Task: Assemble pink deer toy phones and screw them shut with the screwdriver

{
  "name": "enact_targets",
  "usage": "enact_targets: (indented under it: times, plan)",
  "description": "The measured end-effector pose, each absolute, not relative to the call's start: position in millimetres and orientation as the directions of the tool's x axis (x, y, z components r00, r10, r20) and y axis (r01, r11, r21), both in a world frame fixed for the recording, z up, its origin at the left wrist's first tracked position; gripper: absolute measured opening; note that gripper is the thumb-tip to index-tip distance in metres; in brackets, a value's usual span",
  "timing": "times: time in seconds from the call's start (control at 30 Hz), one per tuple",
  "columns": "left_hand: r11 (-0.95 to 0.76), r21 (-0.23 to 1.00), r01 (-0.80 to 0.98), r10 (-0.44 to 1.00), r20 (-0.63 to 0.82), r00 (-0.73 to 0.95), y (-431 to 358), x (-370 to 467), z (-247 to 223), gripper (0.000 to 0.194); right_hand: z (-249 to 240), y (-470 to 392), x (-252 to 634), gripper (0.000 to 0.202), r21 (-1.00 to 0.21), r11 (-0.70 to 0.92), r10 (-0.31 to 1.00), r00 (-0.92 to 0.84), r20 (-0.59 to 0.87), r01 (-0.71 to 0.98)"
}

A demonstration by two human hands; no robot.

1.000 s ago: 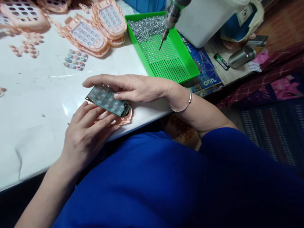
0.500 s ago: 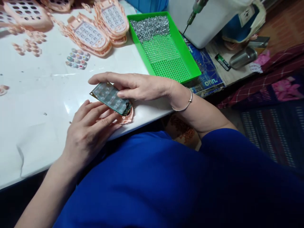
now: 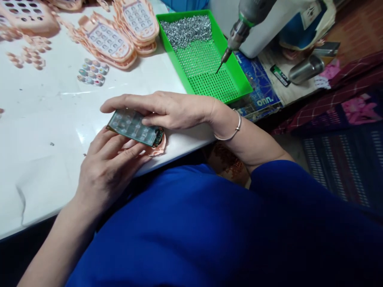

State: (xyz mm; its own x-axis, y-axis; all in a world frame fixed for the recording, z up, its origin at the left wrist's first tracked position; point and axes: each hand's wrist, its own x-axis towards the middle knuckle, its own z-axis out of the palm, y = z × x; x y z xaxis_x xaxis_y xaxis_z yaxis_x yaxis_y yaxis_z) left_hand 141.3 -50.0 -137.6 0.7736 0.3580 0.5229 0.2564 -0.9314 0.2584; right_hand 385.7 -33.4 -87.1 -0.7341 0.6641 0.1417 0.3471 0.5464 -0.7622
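Okay, circuit board is between the two hands, tilted, near edge of the worktop. Right hand has it: thumb flat on the top face, index finger stretched along past the far edge, other fingers mostly hidden, so a partly closed grip. Left hand is half curled on the near side, fingers lightly bent, tips running in under the board's near edge. Pink shell shows below the board, just past the left fingertips; most of it is covered. Can't tell whether the left hand grips the shell or only rests against it. Bracelet on the right wrist. Just beyond that wrist: green tray, screws heaped at its far end. Power driver points down over the tray, beyond the right hand, nobody's hand on it; tip height unclear. Beyond the right fingertips: a patch of coloured buttons, then two stacks of keypad shells farther out. Small peach parts lie well off, past the left hand.
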Motion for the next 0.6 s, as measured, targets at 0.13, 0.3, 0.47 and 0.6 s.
enact_targets:
  times: [0.13,0.3,0.47,0.6]
  plan:
    - [-0.922,0.287,0.262,0.381,0.539,0.752,-50.6,142.2,-138.1,0.019,-87.8,-36.9,385.0,0.056,-0.764,0.543,0.667,-0.732,0.14,0.349]
    - [-0.914,0.311,0.259,0.395,0.54,0.743,-50.8,142.8,-137.6,0.022,-94.0,-42.1,383.9,0.056,-0.734,0.53,0.709,-0.697,0.109,0.425]
    - [-0.902,0.339,0.268,0.416,0.516,0.749,-54.9,141.9,-138.1,0.022,-89.6,-43.4,375.0,0.054,-0.643,0.483,0.788,-0.615,0.024,0.594]
    - [-0.804,0.512,0.301,0.569,0.517,0.639,-59.6,138.8,-137.8,0.025,-72.8,-44.7,364.7,0.042,-0.539,0.406,0.827,-0.547,-0.126,0.738]
